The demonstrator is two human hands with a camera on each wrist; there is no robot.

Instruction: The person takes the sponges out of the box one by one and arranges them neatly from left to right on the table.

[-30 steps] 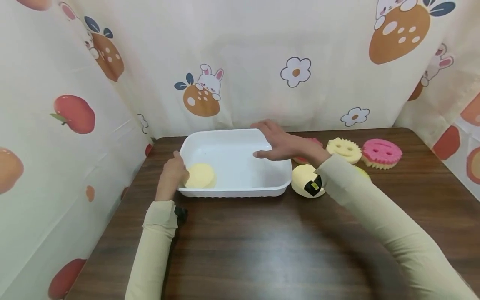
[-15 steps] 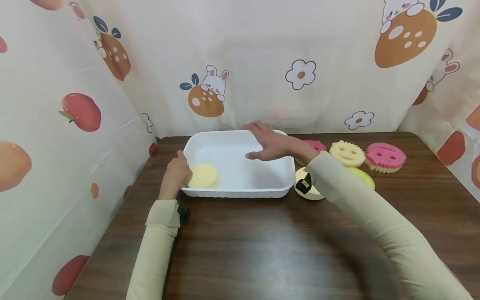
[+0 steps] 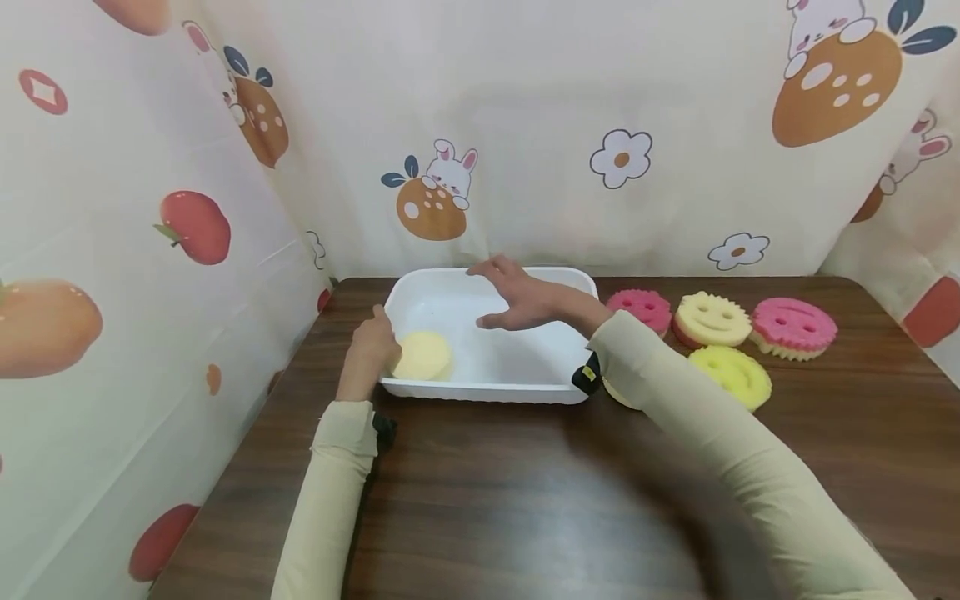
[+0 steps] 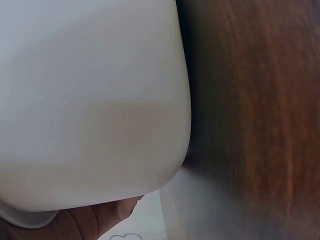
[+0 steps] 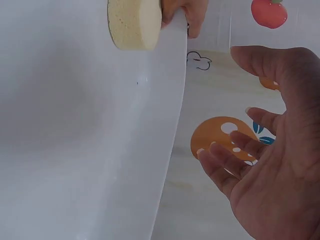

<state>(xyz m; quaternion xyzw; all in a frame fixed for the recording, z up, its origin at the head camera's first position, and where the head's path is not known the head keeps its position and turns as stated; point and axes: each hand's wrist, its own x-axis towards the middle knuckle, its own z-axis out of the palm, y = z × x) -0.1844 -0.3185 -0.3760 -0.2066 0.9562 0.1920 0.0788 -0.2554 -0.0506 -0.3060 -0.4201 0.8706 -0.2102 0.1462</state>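
A white rectangular tray [image 3: 480, 392] lies on the brown table with a round cream sponge [image 3: 423, 356] in its near left corner. My left hand [image 3: 372, 346] grips the tray's left rim, right beside that sponge. The right wrist view also shows the left hand's fingers [image 5: 196, 17] bent over the rim. Along the tray's outer wall [image 4: 110, 100], part of the left hand [image 4: 95, 220] shows in the left wrist view. Over the tray's right half hovers my right hand [image 3: 525, 300], fingers spread and holding nothing; it appears relaxed and spread in the right wrist view too.
Right of the tray lie smiley sponges: a pink one [image 3: 641, 308], a pale yellow one [image 3: 712, 319], a pink-topped one [image 3: 793, 323] and a bright yellow one [image 3: 731, 375]. My right sleeve [image 3: 720, 433] mostly hides a cream sponge [image 3: 621, 393]. A printed curtain [image 3: 540, 125] hangs behind the table.
The head view has shifted, so the scene sits farther right and slightly lower. My right hand has drifted a little left over the tray; the left keeps its grip on the rim.
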